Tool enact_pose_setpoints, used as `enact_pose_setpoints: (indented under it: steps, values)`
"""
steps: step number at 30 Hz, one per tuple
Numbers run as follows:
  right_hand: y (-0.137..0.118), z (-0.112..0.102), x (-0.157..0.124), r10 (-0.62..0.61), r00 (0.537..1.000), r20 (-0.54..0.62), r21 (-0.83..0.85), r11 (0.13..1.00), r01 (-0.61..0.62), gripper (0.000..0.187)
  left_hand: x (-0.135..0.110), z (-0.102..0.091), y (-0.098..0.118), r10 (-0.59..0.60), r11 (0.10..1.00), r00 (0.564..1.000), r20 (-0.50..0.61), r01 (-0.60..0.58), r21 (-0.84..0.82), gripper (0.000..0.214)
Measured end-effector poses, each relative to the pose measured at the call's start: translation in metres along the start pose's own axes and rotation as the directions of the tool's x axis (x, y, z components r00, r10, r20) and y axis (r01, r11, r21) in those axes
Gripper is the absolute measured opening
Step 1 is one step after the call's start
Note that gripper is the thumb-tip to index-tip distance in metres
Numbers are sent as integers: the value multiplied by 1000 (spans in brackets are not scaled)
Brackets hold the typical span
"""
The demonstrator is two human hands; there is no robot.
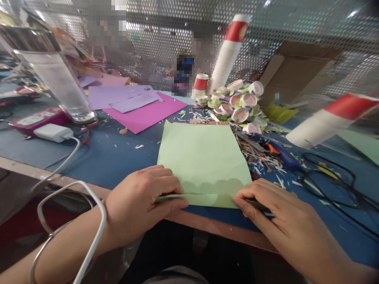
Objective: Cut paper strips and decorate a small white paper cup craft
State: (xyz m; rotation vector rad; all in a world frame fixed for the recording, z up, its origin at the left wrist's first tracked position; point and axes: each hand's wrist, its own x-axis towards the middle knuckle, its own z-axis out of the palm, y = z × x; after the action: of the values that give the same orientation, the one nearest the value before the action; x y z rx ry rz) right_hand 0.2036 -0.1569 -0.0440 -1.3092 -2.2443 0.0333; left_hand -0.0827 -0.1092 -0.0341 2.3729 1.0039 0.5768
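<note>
Both hands are at the near edge of a sheet of green paper (204, 157), one at each end. From the head camera, the left hand (145, 195) has its thumb under the bent edge and its fingers on top, closed in a pinch. The right hand (281, 217) pinches the other corner the same way, thumb close to the pointing finger. Between them the edge is bent into a thin strip. The paper lies on the blue table (130, 146), right in front of the person, with its near edge by the table's rim.

The strip could come out crooked if one hand pulls or rolls more than the other. The paper might also crease in the wrong spot if the thumbs press too hard. A white cable (102, 219) runs across the left forearm, so it could snag if that arm moves far. It leads to a white plug (53, 132) near a tall clear bottle (63, 83), and a hard tug might bump that. Paper scraps (260, 159) lie just beside the sheet on the right, and bits could slip under it and make bumps. A blue tool (286, 156) rests there too, and could get knocked by the right arm.
</note>
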Motion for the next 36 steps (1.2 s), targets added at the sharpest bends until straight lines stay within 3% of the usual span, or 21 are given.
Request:
enact_pose_setpoints:
  steps: [8,11,13,17,20,25,30,36]
  values:
    - [4,0,6,19,997,71,30,999,-21,25,9,0,0,-122,992,992,19,122,10,15]
    - [6,1,7,37,996,82,33,999,-40,24,7,2,1,-162,986,987,3,162,30,7]
    - [7,3,5,42,996,77,31,999,-45,22,5,5,1,-154,987,988,-32,156,45,12]
    - [9,5,2,38,997,69,25,999,-39,20,-1,14,-3,51,983,989,-141,-24,183,29]
    - [9,7,0,28,999,43,7,1000,-28,21,-4,18,-2,220,904,958,-184,-129,408,42]
    - [10,10,-3,15,1000,19,-57,998,-14,20,-6,21,13,328,812,944,-42,-259,523,30]
    - [8,13,-7,-54,997,-54,-178,983,44,18,-9,27,31,277,797,957,85,-279,536,31]
    - [6,14,-6,-122,987,-105,-237,967,95,12,-23,36,43,201,756,974,100,-220,617,51]
